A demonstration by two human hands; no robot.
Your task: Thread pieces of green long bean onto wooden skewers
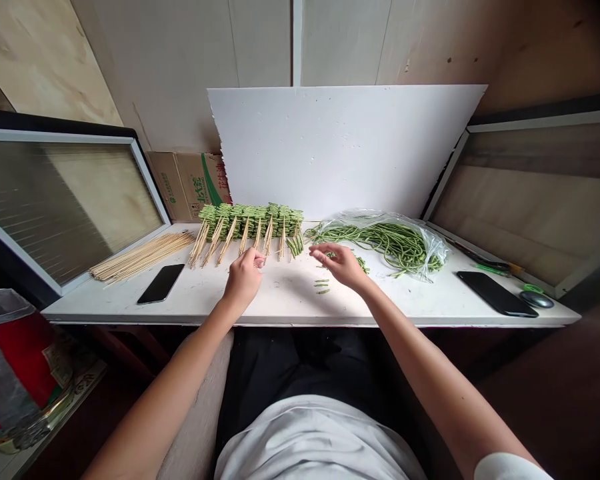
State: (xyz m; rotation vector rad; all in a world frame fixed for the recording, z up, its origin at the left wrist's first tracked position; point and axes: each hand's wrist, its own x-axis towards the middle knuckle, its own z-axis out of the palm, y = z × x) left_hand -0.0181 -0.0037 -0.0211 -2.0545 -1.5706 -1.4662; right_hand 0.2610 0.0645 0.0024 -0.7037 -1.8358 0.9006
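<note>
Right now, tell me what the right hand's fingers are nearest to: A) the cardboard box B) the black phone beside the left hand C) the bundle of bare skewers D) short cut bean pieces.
D: the fingers of the right hand reach over short cut bean pieces on the white table.

My left hand [244,277] sits just short of the skewer tips under the row of skewered long beans [250,223], which blocks any reach toward the white foam board [330,147]. My right hand [341,264] has a lane of white tabletop [290,303] back to the near edge, with the bagged long beans [380,243] ahead and right. Phone [161,283] lies left of my left hand, second phone [497,293] far right.
</note>
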